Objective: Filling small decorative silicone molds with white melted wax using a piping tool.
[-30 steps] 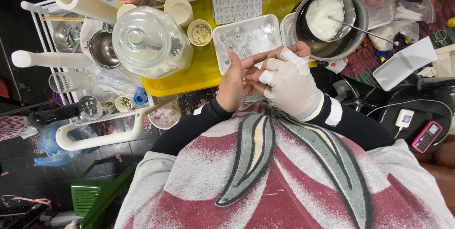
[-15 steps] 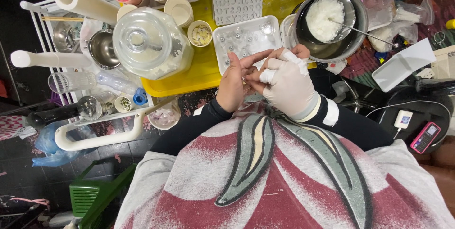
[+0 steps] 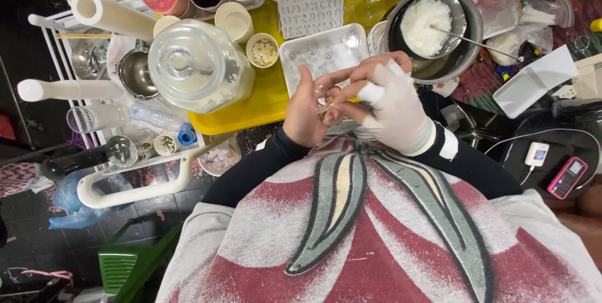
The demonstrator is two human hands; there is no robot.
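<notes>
Pinching at frame centre: left hand (image 3: 305, 114), bare, fingers half curled with the palm turned right, thumb and fingertips meeting the right hand (image 3: 392, 110). Right hand wears a white glove with some fingertips bare, curled closed around a small pale piece (image 3: 326, 107) held between both hands; its exact shape is too small to tell. Both hands hover just below the white mould tray (image 3: 316, 55) on the yellow tray (image 3: 251, 105). Pot of white flakes (image 3: 433, 24) sits upper right, glass jar (image 3: 197, 65) upper left.
</notes>
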